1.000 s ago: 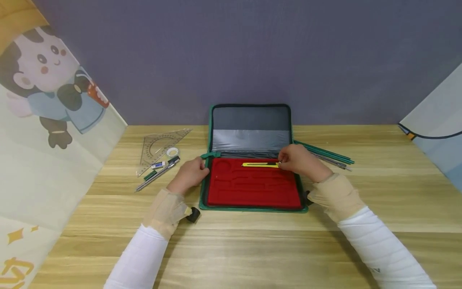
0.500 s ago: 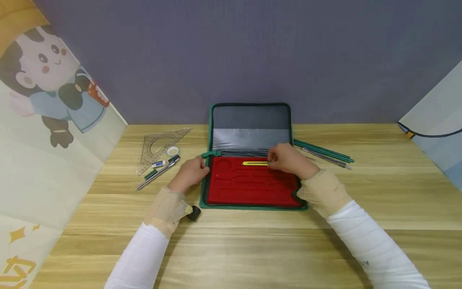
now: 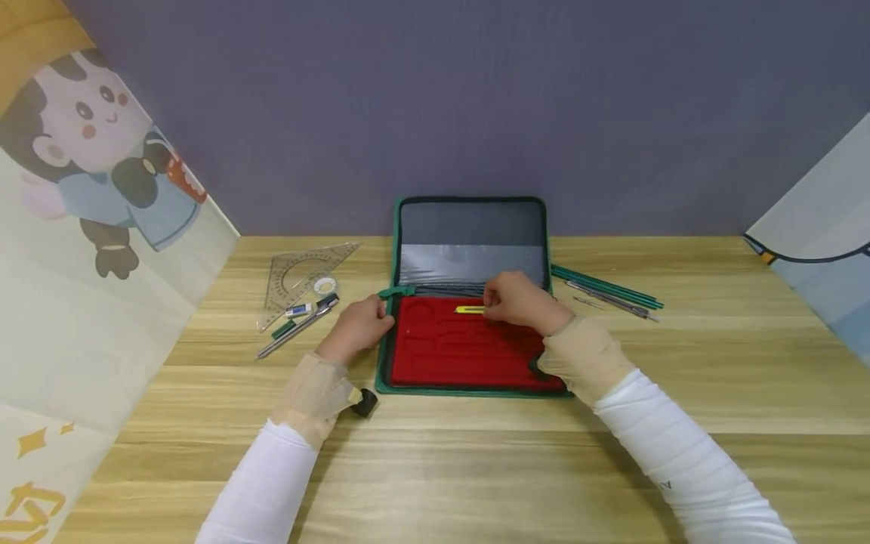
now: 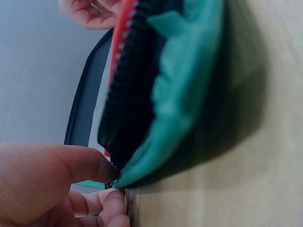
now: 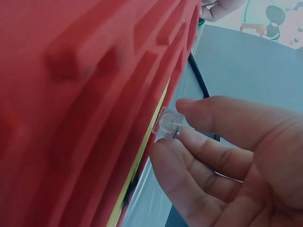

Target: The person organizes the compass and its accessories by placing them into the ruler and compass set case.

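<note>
A green zip case (image 3: 476,392) lies unfolded on the wooden table, its lid leaning back. Inside is a red moulded tray (image 3: 435,370) with shaped recesses. A yellow utility knife (image 3: 467,310) sits in the tray's upper slot, partly hidden behind my right hand (image 3: 519,301). Between thumb and fingers, that hand pinches a small clear plastic piece (image 5: 168,122) with a round shape in it, just beside the knife. At the case's left edge, my left hand (image 3: 356,326) pinches the zip border; the left wrist view shows its thumb and fingers (image 4: 113,203) at the case's corner.
Left of the case lie a clear set square (image 3: 279,291), a white ring (image 3: 325,285), an eraser (image 3: 297,310), a small green box (image 3: 283,329) and a metal compass (image 3: 299,332). Green pencils (image 3: 612,287), a thin metal tool (image 3: 615,302) and a small pointed piece (image 3: 587,303) lie right.
My right hand has moved left along the utility knife, covering more of it. The knife stays in place. My left hand keeps its hold on the case edge.
</note>
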`<state>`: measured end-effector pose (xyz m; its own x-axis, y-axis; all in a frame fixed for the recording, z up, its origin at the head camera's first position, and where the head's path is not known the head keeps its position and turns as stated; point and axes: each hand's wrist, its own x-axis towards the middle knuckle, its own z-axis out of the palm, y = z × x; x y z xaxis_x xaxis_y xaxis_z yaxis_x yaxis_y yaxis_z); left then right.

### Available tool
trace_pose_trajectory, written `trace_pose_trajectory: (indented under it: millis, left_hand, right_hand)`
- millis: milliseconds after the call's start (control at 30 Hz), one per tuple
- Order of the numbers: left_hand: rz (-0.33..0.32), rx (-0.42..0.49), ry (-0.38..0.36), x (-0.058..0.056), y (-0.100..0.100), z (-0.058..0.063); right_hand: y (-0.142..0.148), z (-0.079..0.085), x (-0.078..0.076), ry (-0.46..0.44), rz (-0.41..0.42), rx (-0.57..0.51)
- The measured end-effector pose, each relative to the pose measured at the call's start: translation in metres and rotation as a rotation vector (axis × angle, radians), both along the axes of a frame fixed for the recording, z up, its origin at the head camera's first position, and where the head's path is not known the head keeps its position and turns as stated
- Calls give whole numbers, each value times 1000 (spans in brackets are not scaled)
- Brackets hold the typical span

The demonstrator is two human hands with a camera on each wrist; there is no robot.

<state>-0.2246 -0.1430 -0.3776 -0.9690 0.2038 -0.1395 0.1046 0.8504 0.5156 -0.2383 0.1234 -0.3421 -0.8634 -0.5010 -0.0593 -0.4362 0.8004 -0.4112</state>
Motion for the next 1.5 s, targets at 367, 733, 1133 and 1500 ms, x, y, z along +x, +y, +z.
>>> trace_pose_trajectory:
  millis: [367,733,1133,1500]
  left_hand:
    - [-1,1,-2,1,1,-2]
    - [12,-9,-3,0,0,-4]
    - [-5,-17,0,0,-1,-3]
    - [-15,-21,2,-2,-2,-2]
  right_hand:
    - [-21,-5,-6,-21,11,-25]
    - [-38,-10,-14,-29,-12,-13]
    - [-58,-14,-18,-1,-49,-35]
    - [-61,-15,-18,41,-107,-72]
